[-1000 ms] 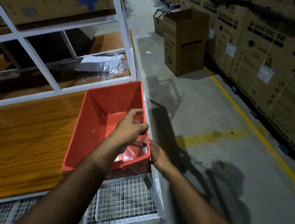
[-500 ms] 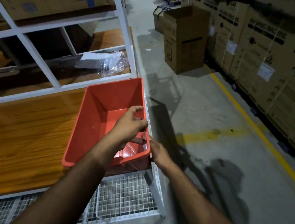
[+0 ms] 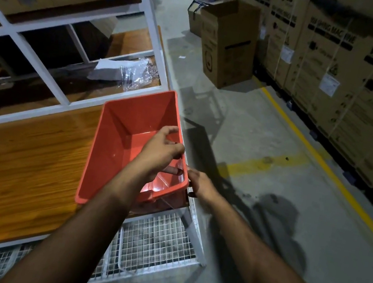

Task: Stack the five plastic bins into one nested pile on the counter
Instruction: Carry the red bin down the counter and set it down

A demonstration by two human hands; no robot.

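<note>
A red plastic bin (image 3: 115, 143) sits at the right end of the wooden counter (image 3: 13, 170), with its near end past the counter's front edge. A darker red wall shows under its near right corner. My left hand (image 3: 161, 149) reaches over the bin, its fingers curled at the right rim. My right hand (image 3: 200, 183) grips the near right corner from outside, with one finger showing inside the bin. No other separate bins are in view.
A white metal rack frame (image 3: 151, 23) rises behind the counter, with plastic wrap (image 3: 130, 71) on its shelf. A wire mesh shelf (image 3: 157, 243) lies below the counter. Cardboard boxes (image 3: 230, 44) and a yellow floor line (image 3: 305, 142) are in the aisle to the right.
Both hands have stayed on the bin's right side. The bin has barely shifted, and my left thumb has spread a little.
</note>
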